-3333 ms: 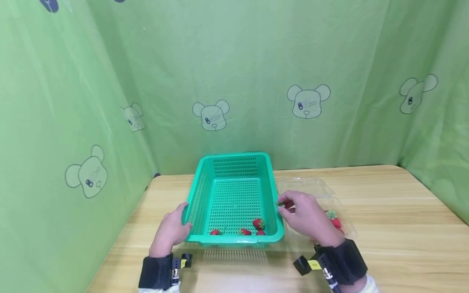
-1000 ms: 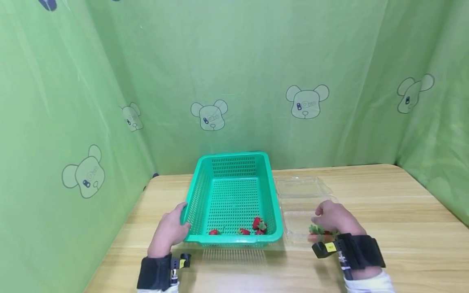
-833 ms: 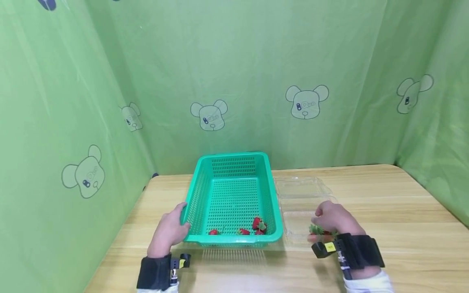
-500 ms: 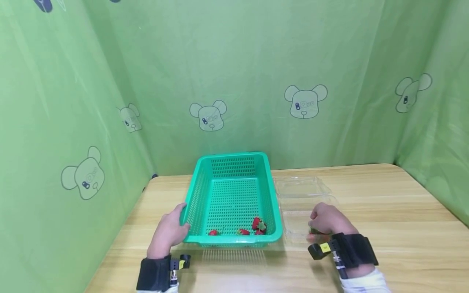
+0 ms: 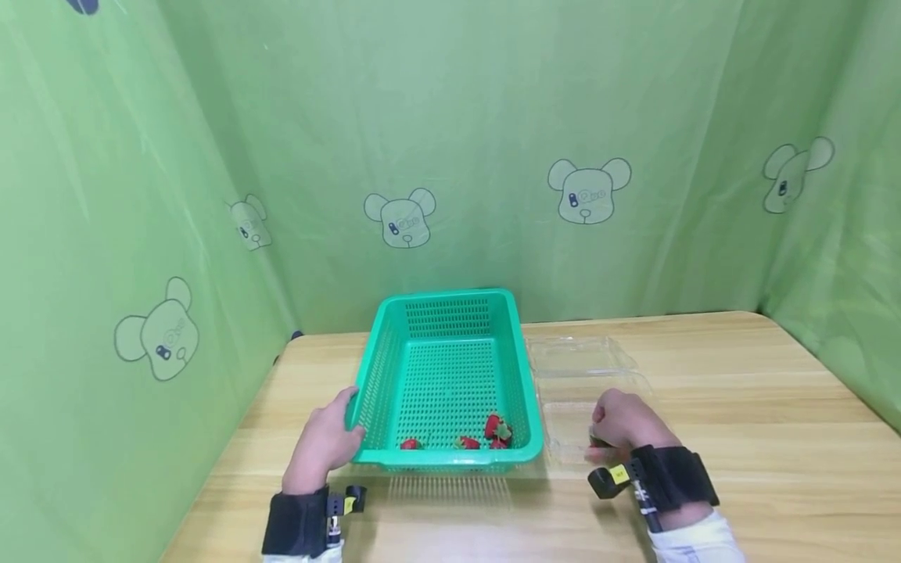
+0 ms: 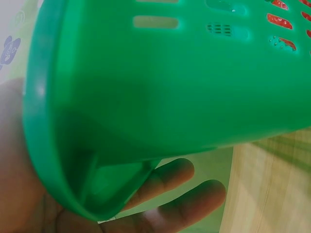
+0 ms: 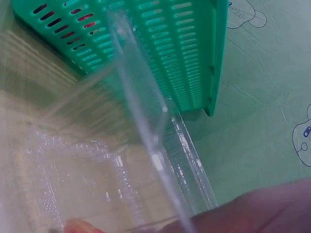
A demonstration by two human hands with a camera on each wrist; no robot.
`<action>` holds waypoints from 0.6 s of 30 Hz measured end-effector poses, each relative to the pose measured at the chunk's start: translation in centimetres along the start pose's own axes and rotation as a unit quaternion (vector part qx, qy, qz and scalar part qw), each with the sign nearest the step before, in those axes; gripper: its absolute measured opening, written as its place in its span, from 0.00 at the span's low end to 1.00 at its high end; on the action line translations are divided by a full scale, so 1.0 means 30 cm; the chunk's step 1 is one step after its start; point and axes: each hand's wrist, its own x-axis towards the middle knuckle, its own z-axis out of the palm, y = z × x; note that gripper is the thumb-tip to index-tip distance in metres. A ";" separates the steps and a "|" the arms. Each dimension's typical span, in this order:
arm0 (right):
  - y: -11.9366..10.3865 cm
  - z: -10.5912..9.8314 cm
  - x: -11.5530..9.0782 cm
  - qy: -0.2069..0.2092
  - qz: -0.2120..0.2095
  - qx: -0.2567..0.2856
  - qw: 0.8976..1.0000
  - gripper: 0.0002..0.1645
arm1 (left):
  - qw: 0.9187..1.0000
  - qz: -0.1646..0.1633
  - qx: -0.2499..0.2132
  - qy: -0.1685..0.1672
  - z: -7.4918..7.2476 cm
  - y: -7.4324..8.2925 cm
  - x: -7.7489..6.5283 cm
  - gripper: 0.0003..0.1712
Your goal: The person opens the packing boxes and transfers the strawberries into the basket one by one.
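My left hand (image 5: 325, 439) grips the front left corner of a green perforated plastic basket (image 5: 450, 456). In the left wrist view its fingers (image 6: 177, 206) pass beneath the rim. Inside the basket, several strawberries (image 5: 493, 426) with green leaves lie along the near side. My right hand (image 5: 622, 422) reaches down into the near right part of an open clear plastic clamshell box (image 5: 563, 426). Its curled fingers are around a strawberry (image 5: 595, 439), largely hidden by the hand; a bit of green shows beside the fingertips.
The clamshell's lid (image 5: 580, 356) lies folded back behind its tray, right beside the basket. Everything stands on a light wooden table (image 5: 760, 438). A green curtain (image 5: 479, 141) printed with bear heads hangs behind the table and along both sides.
My right hand has gone from the basket's right rim, where it held a strawberry, into the clamshell, then shifted slightly left with fingers curling. My left hand stays on the basket.
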 end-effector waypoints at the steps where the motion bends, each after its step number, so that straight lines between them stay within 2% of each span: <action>1: 0.001 -0.003 0.001 0.002 -0.003 -0.010 1.000 0.02 | 1.000 0.000 0.000 0.000 0.000 0.001 0.001 0.36; 3: 0.004 -0.009 0.002 0.011 -0.019 -0.037 0.999 0.03 | 1.000 0.001 0.000 0.000 0.000 0.003 0.002 0.36; 8: 0.001 -0.008 0.004 0.018 -0.024 -0.026 0.999 0.07 | 1.000 0.001 -0.002 0.000 0.001 -0.001 0.002 0.36; 12: -0.001 -0.009 0.002 0.016 -0.012 -0.005 1.000 0.07 | 1.000 -0.001 -0.005 0.000 0.003 -0.001 0.001 0.36; 18: 0.002 -0.014 0.007 0.032 -0.015 -0.026 0.999 0.07 | 1.000 -0.001 -0.003 0.000 -0.003 0.006 0.000 0.36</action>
